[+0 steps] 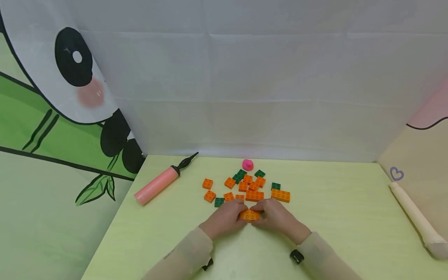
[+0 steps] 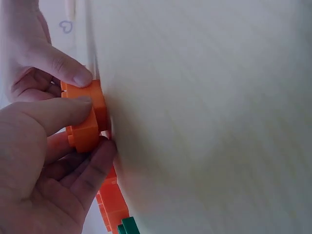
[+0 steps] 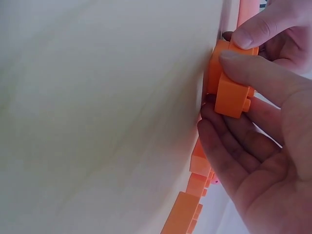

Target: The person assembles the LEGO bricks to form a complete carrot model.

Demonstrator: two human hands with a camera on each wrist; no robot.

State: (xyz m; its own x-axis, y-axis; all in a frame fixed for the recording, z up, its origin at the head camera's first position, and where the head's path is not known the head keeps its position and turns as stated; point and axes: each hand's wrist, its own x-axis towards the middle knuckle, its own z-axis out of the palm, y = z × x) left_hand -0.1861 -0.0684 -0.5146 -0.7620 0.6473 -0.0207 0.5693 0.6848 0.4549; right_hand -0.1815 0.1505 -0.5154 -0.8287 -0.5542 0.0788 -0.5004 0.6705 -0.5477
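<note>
Close to the front of a brick pile, my left hand point(image 1: 225, 218) and right hand point(image 1: 278, 219) meet over orange toy building bricks point(image 1: 250, 215). The left thumb and fingers pinch the bricks' left end; the right thumb and fingers pinch the right end. From the left wrist, the orange bricks point(image 2: 100, 109) show as a lower brick with smaller brick pieces against it, partly covered by both thumbs. The right wrist view shows these orange bricks point(image 3: 231, 97) with their studs turned away from the person. Whether they are fully pressed together cannot be told.
Beyond the hands lie several loose orange bricks point(image 1: 254, 195) and green bricks point(image 1: 219, 202), with a longer orange brick point(image 1: 280, 195) at right. A pink lump point(image 1: 247, 165) sits at the back. A pink hand pump point(image 1: 157, 186) lies left; a pale rod point(image 1: 416, 217) lies along the right edge.
</note>
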